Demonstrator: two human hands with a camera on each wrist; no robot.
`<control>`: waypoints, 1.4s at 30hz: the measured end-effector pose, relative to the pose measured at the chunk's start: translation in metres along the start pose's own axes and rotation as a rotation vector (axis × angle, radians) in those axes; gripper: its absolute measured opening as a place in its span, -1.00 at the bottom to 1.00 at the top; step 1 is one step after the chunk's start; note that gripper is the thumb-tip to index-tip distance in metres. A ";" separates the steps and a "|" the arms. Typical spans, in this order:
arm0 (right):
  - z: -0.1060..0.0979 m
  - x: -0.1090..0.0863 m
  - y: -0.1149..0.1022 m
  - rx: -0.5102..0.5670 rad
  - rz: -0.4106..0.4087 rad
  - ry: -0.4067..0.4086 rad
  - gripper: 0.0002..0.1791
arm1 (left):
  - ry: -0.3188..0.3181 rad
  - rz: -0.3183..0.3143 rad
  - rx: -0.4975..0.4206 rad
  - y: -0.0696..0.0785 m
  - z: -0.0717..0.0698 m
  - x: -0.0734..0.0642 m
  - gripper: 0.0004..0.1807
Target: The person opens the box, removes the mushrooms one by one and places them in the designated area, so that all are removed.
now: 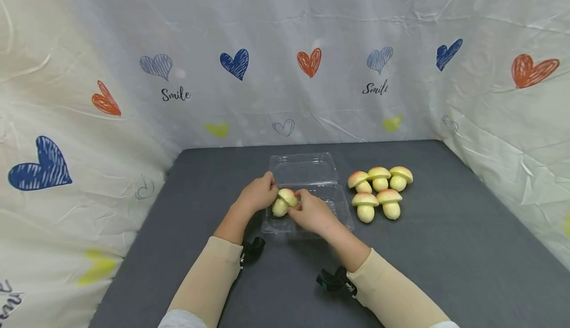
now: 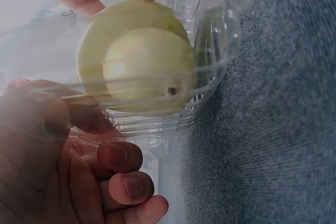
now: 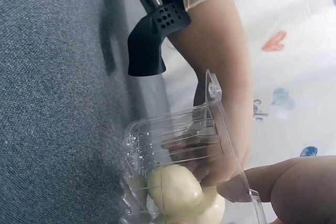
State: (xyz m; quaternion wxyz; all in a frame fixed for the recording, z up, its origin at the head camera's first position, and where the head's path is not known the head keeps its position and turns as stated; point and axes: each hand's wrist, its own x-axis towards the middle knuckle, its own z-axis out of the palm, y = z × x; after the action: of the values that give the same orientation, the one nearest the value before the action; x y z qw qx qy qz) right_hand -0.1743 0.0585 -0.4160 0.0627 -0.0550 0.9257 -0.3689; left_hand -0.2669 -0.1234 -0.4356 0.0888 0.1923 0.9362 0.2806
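Observation:
A clear plastic clamshell container point(image 1: 307, 229) lies open on the table, its lid point(image 1: 303, 167) folded back. Inside its left part, a yellow mushroom point(image 1: 279, 207) with a reddish cap tilts, stem toward the near side. My right hand point(image 1: 313, 212) pinches this mushroom between thumb and fingers from the right. My left hand point(image 1: 260, 193) grips the container's left wall; in the left wrist view its lower fingers point(image 2: 131, 186) curl outside the plastic. The right wrist view shows the mushroom's pale stem point(image 3: 176, 187) through the side wall.
Several more mushrooms point(image 1: 366, 207) stand in two rows right of the container on the dark grey table point(image 1: 445, 249). A white curtain point(image 1: 267, 21) printed with hearts surrounds the table at the back and sides. A black wrist mount point(image 1: 334, 279) sits on each forearm.

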 end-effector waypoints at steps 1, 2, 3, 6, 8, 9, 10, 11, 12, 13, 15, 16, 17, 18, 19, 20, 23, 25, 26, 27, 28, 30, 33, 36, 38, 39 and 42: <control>0.000 0.001 0.000 0.007 0.007 -0.002 -0.37 | 0.003 -0.001 0.003 0.000 0.000 0.000 -0.83; -0.001 0.001 0.000 0.014 0.014 -0.002 -0.36 | 0.006 -0.002 0.003 0.000 0.001 0.000 -0.84; -0.001 0.002 0.001 0.021 0.020 -0.001 -0.35 | 0.007 -0.004 0.001 0.000 0.001 0.000 -0.83; -0.004 0.003 0.001 0.043 0.036 0.011 -0.32 | 0.004 -0.005 0.006 0.002 0.000 0.000 -0.81; -0.005 0.003 0.001 0.049 0.048 0.023 -0.31 | 0.001 -0.004 0.010 0.004 0.000 0.000 -0.78; -0.005 0.004 0.001 0.047 0.053 0.029 -0.30 | -0.001 -0.004 0.014 0.004 0.000 0.000 -0.77; -0.005 0.005 0.001 0.038 0.057 0.033 -0.29 | -0.002 -0.004 0.019 0.005 -0.001 0.000 -0.76; -0.005 0.006 0.001 0.020 0.062 0.032 -0.28 | -0.002 -0.005 0.022 0.005 -0.001 0.000 -0.76; -0.005 0.007 0.001 0.002 0.070 0.029 -0.27 | 0.000 -0.006 0.024 0.005 -0.001 0.000 -0.76; -0.004 0.007 0.001 -0.024 0.079 0.027 -0.26 | 0.001 -0.006 0.027 0.005 -0.001 0.000 -0.77; -0.002 0.009 0.001 -0.090 0.092 0.022 -0.26 | 0.006 -0.006 0.031 0.005 -0.001 -0.001 -0.80; -0.001 0.010 0.001 -0.123 0.097 0.021 -0.28 | 0.009 -0.004 0.033 0.005 -0.001 -0.001 -0.81; 0.000 0.010 0.001 -0.150 0.103 0.019 -0.32 | 0.010 -0.003 0.035 0.004 -0.001 -0.001 -0.82; 0.001 0.010 0.001 -0.176 0.105 0.017 -0.43 | 0.011 -0.002 0.037 0.004 0.000 -0.001 -0.83; 0.002 0.010 0.001 -0.197 0.107 0.017 -0.52 | 0.011 0.000 0.038 0.004 0.000 -0.001 -0.84; 0.003 0.011 0.002 -0.210 0.106 0.017 -0.56 | 0.011 0.001 0.040 0.003 0.001 0.000 -0.85; 0.005 0.011 0.002 -0.233 0.115 0.005 -0.41 | 0.011 0.003 0.045 0.003 0.002 0.001 -0.85; 0.006 0.012 0.002 -0.239 0.115 0.002 -0.34 | 0.016 0.002 0.053 0.003 0.003 0.001 -0.85; 0.007 0.013 0.002 -0.241 0.116 -0.001 -0.35 | 0.017 0.000 0.056 0.003 0.003 0.001 -0.85; 0.007 0.013 0.001 -0.243 0.118 -0.003 -0.35 | 0.019 -0.002 0.060 0.003 0.003 0.001 -0.85; 0.007 0.013 0.001 -0.247 0.116 -0.001 -0.37 | 0.021 -0.002 0.062 0.004 0.003 0.001 -0.85; 0.008 0.015 0.000 -0.254 0.117 0.009 -0.41 | 0.023 -0.001 0.067 0.004 0.003 0.001 -0.85; 0.008 0.017 0.001 -0.249 0.118 0.025 -0.47 | 0.027 0.005 0.070 0.004 0.003 0.002 -0.86; 0.007 0.017 0.003 -0.235 0.121 0.039 -0.50 | 0.032 0.011 0.071 0.004 0.003 0.002 -0.86; 0.006 0.017 0.004 -0.232 0.128 0.048 -0.50 | 0.033 0.011 0.068 0.004 0.003 0.002 -0.86; 0.005 0.017 0.005 -0.232 0.133 0.049 -0.49 | 0.033 0.011 0.068 0.004 0.003 0.001 -0.86; 0.002 0.016 0.007 -0.233 0.145 0.050 -0.47 | 0.028 0.006 0.064 0.003 0.003 0.000 -0.85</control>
State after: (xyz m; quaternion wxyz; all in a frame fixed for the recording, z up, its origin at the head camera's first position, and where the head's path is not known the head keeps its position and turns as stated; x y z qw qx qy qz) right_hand -0.1902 0.0597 -0.4229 0.0595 0.0144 0.9651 -0.2546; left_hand -0.2656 -0.1194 -0.4361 0.0686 0.1937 0.9452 0.2537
